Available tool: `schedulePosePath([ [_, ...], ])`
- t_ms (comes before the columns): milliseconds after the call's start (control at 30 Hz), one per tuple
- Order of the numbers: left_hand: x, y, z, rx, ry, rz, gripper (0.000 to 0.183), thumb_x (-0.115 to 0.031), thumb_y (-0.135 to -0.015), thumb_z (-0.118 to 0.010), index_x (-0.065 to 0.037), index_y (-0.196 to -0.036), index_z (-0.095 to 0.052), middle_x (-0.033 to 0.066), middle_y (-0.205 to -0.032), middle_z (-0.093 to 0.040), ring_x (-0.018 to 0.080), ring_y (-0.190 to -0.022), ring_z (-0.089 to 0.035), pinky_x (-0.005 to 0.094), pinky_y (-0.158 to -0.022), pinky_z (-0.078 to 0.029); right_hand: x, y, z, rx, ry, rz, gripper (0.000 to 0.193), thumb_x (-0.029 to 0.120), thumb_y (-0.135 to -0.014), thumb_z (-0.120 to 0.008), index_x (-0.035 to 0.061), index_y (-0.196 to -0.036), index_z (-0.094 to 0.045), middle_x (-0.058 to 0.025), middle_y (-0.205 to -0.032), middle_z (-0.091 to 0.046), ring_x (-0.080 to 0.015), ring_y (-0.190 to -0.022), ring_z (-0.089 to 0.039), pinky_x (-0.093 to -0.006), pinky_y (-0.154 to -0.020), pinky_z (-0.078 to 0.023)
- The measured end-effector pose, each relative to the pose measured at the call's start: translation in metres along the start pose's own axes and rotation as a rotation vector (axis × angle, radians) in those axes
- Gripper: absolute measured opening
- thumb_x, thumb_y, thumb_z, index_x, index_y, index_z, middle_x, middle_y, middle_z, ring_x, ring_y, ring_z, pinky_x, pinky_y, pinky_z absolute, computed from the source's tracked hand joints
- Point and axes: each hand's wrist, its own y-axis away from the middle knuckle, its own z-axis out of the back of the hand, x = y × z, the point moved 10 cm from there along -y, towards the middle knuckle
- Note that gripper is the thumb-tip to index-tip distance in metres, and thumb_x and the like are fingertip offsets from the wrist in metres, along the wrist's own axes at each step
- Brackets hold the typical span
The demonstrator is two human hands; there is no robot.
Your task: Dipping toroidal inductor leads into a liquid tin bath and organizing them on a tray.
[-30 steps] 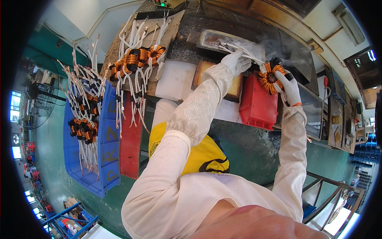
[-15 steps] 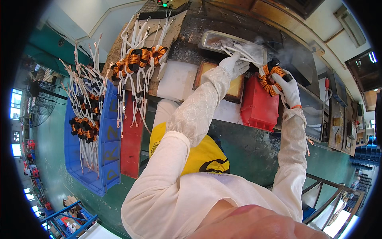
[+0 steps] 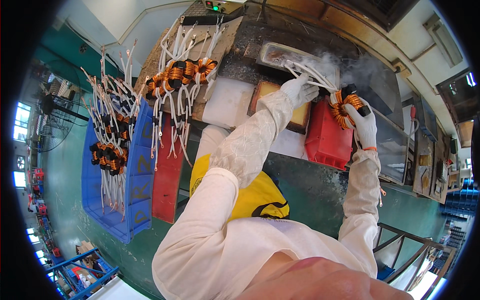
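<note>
In my gloved right hand [image 3: 364, 125] is a ring-shaped copper coil [image 3: 345, 106] with black wrapping. The fingers close round its right side. White leads [image 3: 315, 76] run from the coil up and left, over a smoking metal trough [image 3: 280, 54]. More leads seem to hang beside my right forearm, with a copper lug [image 3: 382, 192] showing there. My gloved left hand [image 3: 300, 92] lies along the near side of the white leads, fingers stretched out and seeming to touch them. Smoke partly veils the lead ends.
A red bin [image 3: 327, 142] stands below the coil, beside a framed tray of yellowish material [image 3: 300, 116]. Several finished-looking coils [image 3: 175, 75] lie on a board [image 3: 225, 37] at left. A blue crate [image 3: 137, 200] holds more coils. A fan [image 3: 50, 105] stands farther left.
The view has shifted slightly, moving the bench things right and down in the picture. The coil has tilted a little in my right hand. Smoke still rises, and both hands keep their places at the coil and leads.
</note>
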Motion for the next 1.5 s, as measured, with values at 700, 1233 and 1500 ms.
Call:
schedulePosePath([
  [700, 0.014, 0.031, -0.026, 0.042, -0.122, 0.022, 0.028, -0.03, -0.101, -0.061, -0.004, -0.112, -0.057, 0.0142, -0.107, -0.067, 0.0309, -0.1, -0.067, 0.0472, -0.092, -0.056, -0.011, 0.045, 0.02, -0.173, -0.067, 0.09, 0.055, 0.013, -0.084, -0.081, -0.0026, -0.131, -0.058, -0.0109, -0.116, -0.067, -0.0156, -0.102, -0.065, -0.0285, -0.091, -0.054],
  [1233, 0.017, 0.065, -0.058, 0.158, -0.26, -0.019, 0.024, -0.03, -0.103, -0.057, -0.007, -0.11, -0.06, 0.0086, -0.097, -0.071, 0.0197, -0.082, -0.071, 0.0327, -0.075, -0.06, -0.035, 0.117, 0.017, -0.448, -0.166, 0.262, 0.054, 0.002, -0.085, -0.076, -0.0015, -0.134, -0.054, -0.0095, -0.124, -0.061, -0.0165, -0.108, -0.06, -0.0299, -0.097, -0.049],
  [1500, 0.056, 0.079, -0.052, 0.236, -0.249, 0.073, 0.041, -0.04, -0.103, -0.054, -0.005, -0.122, -0.06, 0.0145, -0.117, -0.067, 0.0264, -0.11, -0.065, 0.0414, -0.098, -0.052, -0.05, 0.137, 0.017, -0.616, -0.312, 0.321, 0.055, -0.002, -0.088, -0.071, -0.0017, -0.138, -0.05, -0.0099, -0.124, -0.06, -0.0171, -0.105, -0.061, -0.0297, -0.092, -0.052],
])
